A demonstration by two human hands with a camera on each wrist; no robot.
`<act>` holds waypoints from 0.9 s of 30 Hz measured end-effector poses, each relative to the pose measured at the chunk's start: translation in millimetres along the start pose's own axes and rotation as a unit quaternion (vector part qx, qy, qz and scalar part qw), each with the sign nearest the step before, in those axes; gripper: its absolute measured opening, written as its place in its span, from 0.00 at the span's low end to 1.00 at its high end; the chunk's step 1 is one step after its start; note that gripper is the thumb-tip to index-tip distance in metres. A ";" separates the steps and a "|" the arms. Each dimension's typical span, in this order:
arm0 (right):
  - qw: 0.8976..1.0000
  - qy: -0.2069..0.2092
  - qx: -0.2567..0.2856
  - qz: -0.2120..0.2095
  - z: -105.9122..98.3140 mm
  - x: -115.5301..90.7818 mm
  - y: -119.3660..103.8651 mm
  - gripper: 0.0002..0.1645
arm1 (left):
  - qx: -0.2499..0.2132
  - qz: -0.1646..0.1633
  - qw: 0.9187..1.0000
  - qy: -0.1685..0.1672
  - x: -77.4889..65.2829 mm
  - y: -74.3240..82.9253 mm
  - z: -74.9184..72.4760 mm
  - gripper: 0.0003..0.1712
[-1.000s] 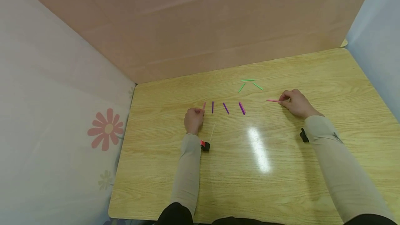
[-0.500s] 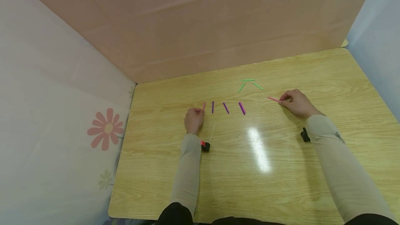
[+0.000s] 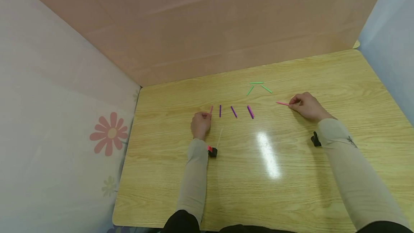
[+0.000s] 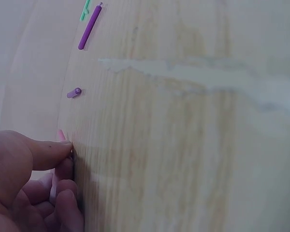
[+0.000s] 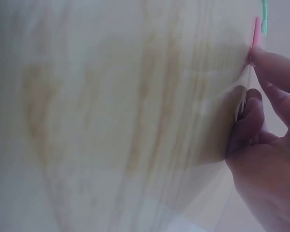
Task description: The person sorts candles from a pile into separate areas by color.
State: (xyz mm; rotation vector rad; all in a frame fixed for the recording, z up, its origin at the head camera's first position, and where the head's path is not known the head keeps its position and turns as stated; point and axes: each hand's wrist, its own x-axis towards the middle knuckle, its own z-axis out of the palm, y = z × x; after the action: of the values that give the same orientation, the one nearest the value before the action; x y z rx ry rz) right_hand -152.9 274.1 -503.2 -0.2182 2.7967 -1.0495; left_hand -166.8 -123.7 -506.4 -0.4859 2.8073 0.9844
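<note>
My left hand pinches a short pink stick between thumb and fingertips, low over the table at the left end of a row. In the left wrist view only the tip of that pink stick pokes out past the thumb. Just right of it lie a purple stick and a slanted purple stick. Farther along, another purple stick lies against a pink one. My right hand pinches a second pink stick by its right end, its free end pointing left.
Behind the row, three green sticks lie apart in an open, roof-like shape. The wood-grain table meets a brownish curtain at the back and a flowered cloth on the left. Light glares on the tabletop.
The free end of the pink stick in my right hand tipped away from me, then came partly back. My left hand and the sticks on the table stay put.
</note>
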 end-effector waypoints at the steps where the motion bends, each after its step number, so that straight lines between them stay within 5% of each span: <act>1: 1.000 -0.001 0.003 0.001 -0.5 -0.2 0.6 0.12 | 0.000 0.001 1.000 -0.001 -0.2 0.3 0.1 0.16; 14: 0.997 -0.078 -0.006 0.005 -21.2 -7.1 9.2 0.19 | -0.001 0.014 1.000 -0.008 -0.1 -3.9 6.7 0.17; 27: 0.998 -0.041 0.044 0.009 -14.1 -5.3 -1.4 0.17 | -0.019 0.007 1.000 0.011 -3.5 -5.5 4.2 0.16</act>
State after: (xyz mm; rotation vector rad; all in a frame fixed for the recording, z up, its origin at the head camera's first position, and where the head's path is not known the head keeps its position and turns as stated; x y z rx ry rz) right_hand -150.2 283.1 -491.2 -0.2200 2.6682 -1.1311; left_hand -161.6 -124.2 -512.1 -0.4849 2.8194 1.0432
